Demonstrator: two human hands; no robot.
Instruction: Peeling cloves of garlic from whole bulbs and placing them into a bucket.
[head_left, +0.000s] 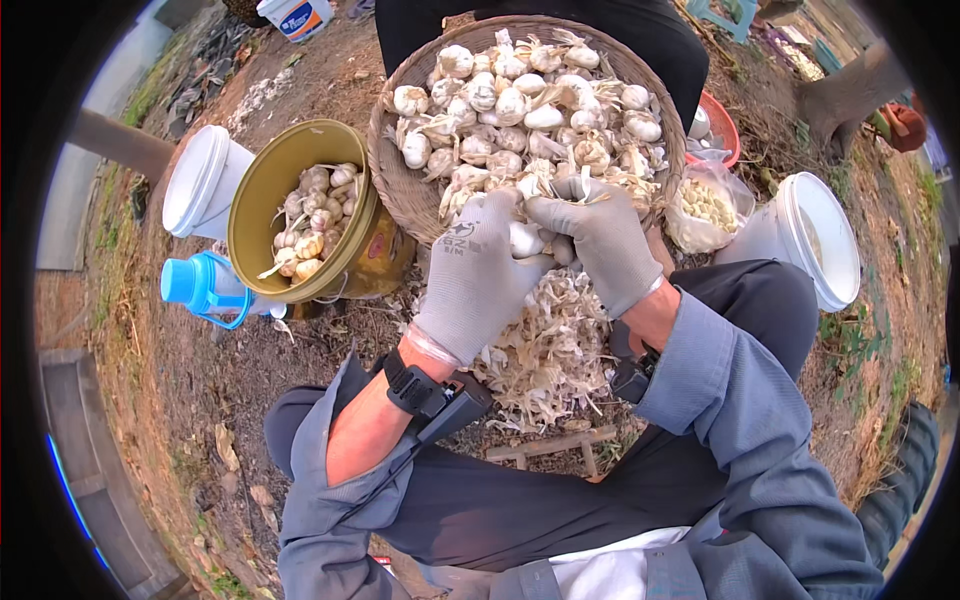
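Both my hands wear grey coated work gloves and meet at the near rim of a round wicker basket (390, 176). Between them is a white garlic bulb (527, 240), partly covered by the fingers. My left hand (480, 274) grips it from the left, thumb underneath. From the right, my right hand (604, 240) closes on it, with dry papery skin at the fingertips. The basket is heaped with whole garlic bulbs (510, 105), many with dry stalks. Beneath my hands lies a pile of shed garlic skins (551, 345) on the ground.
To the left stand a yellow-brown bucket (300, 142) holding garlic bulbs (319, 217), a white bucket (202, 180) and a blue-lidded jug (202, 285). On the right are a plastic bag of peeled cloves (709, 206), a red basin (720, 124) and another white bucket (795, 236). Another person's dark-clothed legs (645, 37) flank the basket.
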